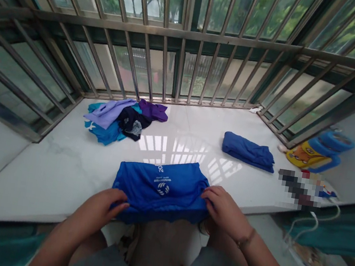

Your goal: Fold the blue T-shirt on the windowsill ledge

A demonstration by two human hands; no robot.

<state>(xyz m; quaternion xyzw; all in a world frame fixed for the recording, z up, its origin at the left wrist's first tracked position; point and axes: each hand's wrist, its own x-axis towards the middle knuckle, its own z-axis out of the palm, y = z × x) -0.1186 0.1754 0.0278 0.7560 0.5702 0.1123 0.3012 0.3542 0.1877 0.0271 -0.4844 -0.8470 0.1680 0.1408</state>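
A bright blue shirt (170, 178) with white print lies partly folded at the front edge of the white marble sill, its near edge hanging over. My left hand (109, 207) pinches the shirt's near left corner between thumb and fingers. On the opposite side, my right hand (221, 206) grips the near right corner, fingers closed on the cloth. Farther back to the right rests a folded dark blue garment (248, 151), apart from both hands. A loose heap of clothes (117, 119) in purple, lilac, black and turquoise sits at the back left.
Metal window bars (180, 67) enclose the white sill (55, 168) at the back and sides. A blue and yellow bottle (317, 149) stands at the right wall. White cables (312, 224) hang over the right front edge beside a blurred-out patch.
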